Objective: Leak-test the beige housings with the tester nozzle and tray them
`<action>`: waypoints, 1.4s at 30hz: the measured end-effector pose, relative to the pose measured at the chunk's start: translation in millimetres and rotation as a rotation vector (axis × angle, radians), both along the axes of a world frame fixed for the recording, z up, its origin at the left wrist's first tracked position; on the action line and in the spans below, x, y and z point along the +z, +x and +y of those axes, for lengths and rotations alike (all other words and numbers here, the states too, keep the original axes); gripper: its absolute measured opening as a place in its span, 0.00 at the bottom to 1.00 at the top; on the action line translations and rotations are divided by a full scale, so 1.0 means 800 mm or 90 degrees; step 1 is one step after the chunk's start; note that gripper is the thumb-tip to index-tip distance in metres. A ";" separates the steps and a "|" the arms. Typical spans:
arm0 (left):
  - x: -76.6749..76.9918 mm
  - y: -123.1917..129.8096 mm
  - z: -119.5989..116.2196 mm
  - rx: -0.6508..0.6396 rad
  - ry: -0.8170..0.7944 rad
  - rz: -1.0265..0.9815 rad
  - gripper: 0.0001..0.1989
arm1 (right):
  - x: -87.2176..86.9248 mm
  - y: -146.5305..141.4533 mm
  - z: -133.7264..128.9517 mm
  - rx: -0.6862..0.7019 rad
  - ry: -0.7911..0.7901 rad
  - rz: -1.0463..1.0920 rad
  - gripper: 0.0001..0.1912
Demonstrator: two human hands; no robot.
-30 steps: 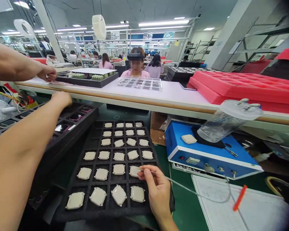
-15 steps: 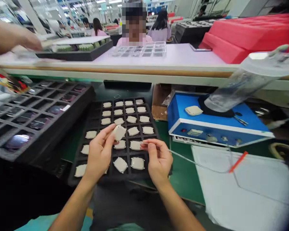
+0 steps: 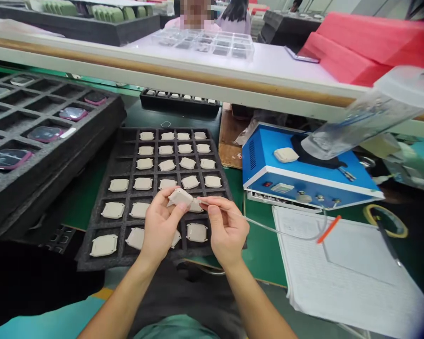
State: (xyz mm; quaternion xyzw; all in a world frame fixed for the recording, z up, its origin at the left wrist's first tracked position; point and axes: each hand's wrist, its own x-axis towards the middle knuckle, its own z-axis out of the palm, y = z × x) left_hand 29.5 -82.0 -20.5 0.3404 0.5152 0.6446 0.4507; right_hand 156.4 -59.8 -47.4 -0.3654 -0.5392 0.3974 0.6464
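Note:
Between the thumb and fingers of my left hand [image 3: 162, 220] is a beige watch case [image 3: 181, 198], tilted over the tray. My right hand [image 3: 229, 227] pinches the end of a thin clear tube [image 3: 268, 229]. The tube's narrow tip points left at the edge of the held case; whether they touch I cannot tell. Below both hands lies a black foam tray [image 3: 104, 193] with beige watch cases in most compartments, one of them a case [image 3: 197, 232] near the front right. My left hand hides part of the tray.
A blue machine [image 3: 254, 150] on the right carries a beige case [image 3: 286, 155] and a clear container [image 3: 356, 117]. Papers [image 3: 318, 273] and a tape roll [image 3: 385, 221] lie near it. Another foam tray [image 3: 67, 136] with dark-faced pieces stands left. A shelf edge [image 3: 198, 81] crosses behind.
The case in my left hand has come closer to the tube tip and turned flatter. The view has dipped downward. Another person's hand at the upper left is out of view.

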 end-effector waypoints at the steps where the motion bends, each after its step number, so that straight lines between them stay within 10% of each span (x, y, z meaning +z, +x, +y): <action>1: -0.001 0.000 0.000 0.007 0.006 0.005 0.17 | 0.000 0.000 0.000 -0.005 0.002 0.000 0.07; 42: -0.002 0.004 -0.005 0.039 0.035 -0.019 0.15 | 0.003 0.000 0.002 0.022 -0.004 0.069 0.07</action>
